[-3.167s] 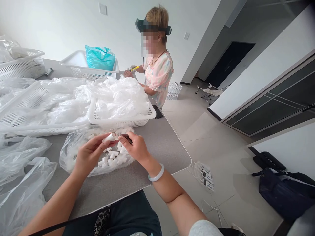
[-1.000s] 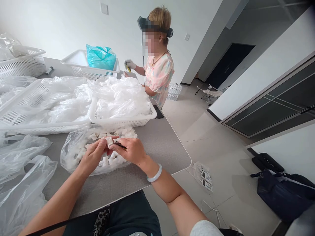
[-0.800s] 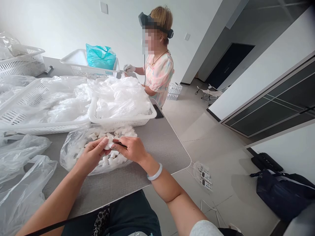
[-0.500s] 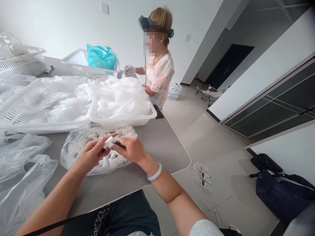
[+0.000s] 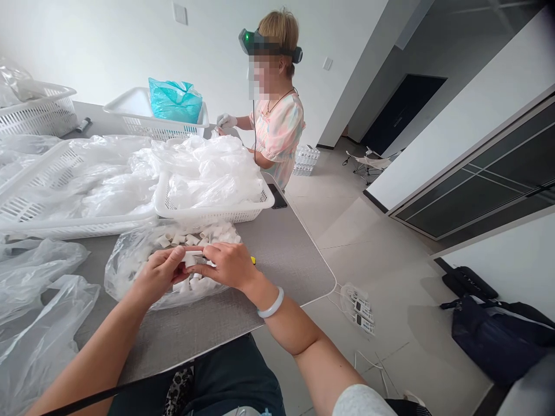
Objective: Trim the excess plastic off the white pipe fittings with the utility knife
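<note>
My left hand (image 5: 162, 268) is closed on a white plastic pipe fitting (image 5: 191, 258), pinching it between thumb and fingers. Close against its right side, my right hand (image 5: 229, 264) grips a slim knife-like tool (image 5: 254, 260). Only the tool's yellow end and a bit of dark metal near the fitting show; the fingers cover the rest. Below both hands lies an opened clear plastic bag (image 5: 117, 268) full of similar white pipe fittings (image 5: 178, 238).
White baskets (image 5: 217, 216) heaped with filled clear bags stand behind the fittings. Loose plastic bags (image 5: 39, 323) lie at left. A phone (image 5: 277, 196) rests near the grey table's (image 5: 299, 260) right edge. Across the table stands a co-worker (image 5: 277, 127) by a basket with a blue bag (image 5: 176, 101).
My right hand has turned over the fitting, and the tool's yellow end now shows beyond it. The fitting lies more level between my hands. The view has shifted slightly.
</note>
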Available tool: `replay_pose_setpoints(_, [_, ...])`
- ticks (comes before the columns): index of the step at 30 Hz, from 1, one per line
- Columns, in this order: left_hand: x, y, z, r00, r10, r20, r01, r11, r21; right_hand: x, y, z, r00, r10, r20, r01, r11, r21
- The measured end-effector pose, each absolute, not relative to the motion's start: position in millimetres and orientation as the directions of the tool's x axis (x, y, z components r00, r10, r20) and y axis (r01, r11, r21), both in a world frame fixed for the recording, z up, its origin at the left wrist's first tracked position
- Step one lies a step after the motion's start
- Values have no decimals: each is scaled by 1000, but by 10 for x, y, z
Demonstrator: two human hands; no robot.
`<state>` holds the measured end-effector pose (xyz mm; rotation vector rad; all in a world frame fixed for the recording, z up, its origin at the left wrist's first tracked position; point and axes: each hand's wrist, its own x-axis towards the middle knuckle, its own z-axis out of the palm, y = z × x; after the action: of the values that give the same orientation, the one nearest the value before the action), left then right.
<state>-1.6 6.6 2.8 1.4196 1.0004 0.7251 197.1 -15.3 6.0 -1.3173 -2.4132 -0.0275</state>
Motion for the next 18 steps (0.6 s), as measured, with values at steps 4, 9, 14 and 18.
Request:
replay_pose_setpoints(4, [-2, 63, 41, 408, 903, -130, 166, 67, 984, 1974, -164, 53, -521, 774, 360, 787, 599, -147])
replay_pose_setpoints(9, [17, 51, 49, 399, 912, -98, 157, 38, 987, 1974, -158, 30, -486, 783, 388, 807, 572, -144])
replay_pose_setpoints(14, [23, 62, 45, 393, 920, -2, 60, -24, 998, 1996, -156, 57, -523, 764, 378, 781, 607, -145])
replay_pose_setpoints(18, [16, 77, 25, 364, 930, 46, 41, -66, 997, 2037, -160, 123, -410, 828, 383, 833, 510, -213])
